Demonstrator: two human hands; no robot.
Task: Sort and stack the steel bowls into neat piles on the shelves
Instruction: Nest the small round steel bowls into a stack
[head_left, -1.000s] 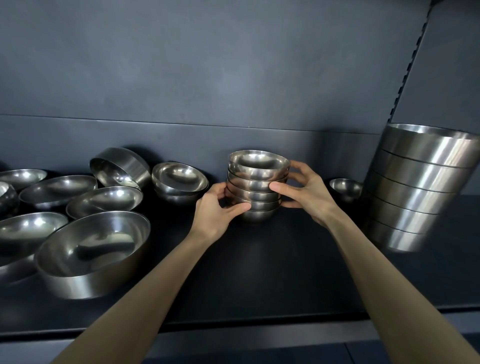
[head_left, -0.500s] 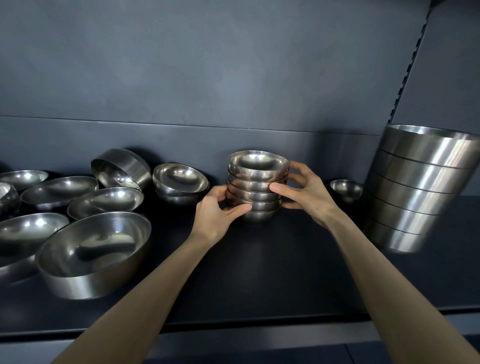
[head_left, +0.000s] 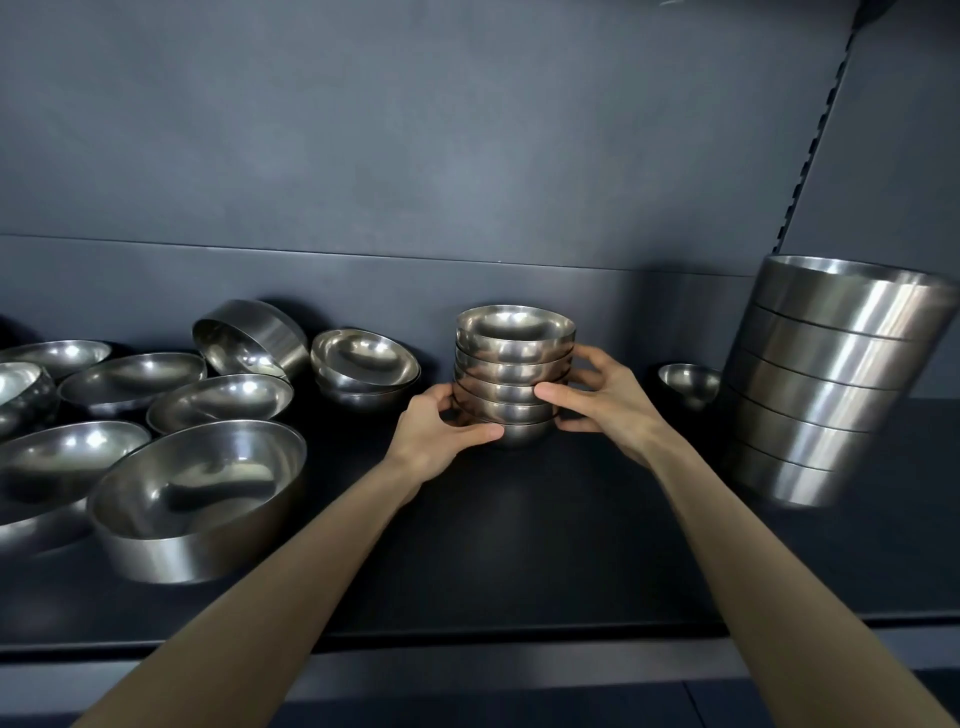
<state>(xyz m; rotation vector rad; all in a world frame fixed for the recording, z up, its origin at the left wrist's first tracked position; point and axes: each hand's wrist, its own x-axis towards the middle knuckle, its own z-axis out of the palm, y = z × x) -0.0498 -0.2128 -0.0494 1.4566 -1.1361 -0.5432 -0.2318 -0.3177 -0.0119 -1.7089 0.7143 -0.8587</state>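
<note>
A stack of several small steel bowls (head_left: 515, 358) stands upright on the dark shelf (head_left: 519, 545), near the middle at the back. My left hand (head_left: 436, 434) grips the bottom of the stack from the left, thumb across the lowest bowl. My right hand (head_left: 605, 402) holds the stack's right side, thumb on the front and fingers curled behind. One tiny bowl (head_left: 688, 383) sits alone just right of my right hand.
A tall pile of large steel bowls (head_left: 826, 379) fills the right end of the shelf. Loose bowls of mixed sizes lie at the left: a big deep one (head_left: 195, 499) in front, a nested pair (head_left: 363, 371), a tipped bowl (head_left: 252, 340).
Both hands keep their hold on the small stack. The stack sits about where it was; my left thumb has slid slightly lower on the bottom bowl.
</note>
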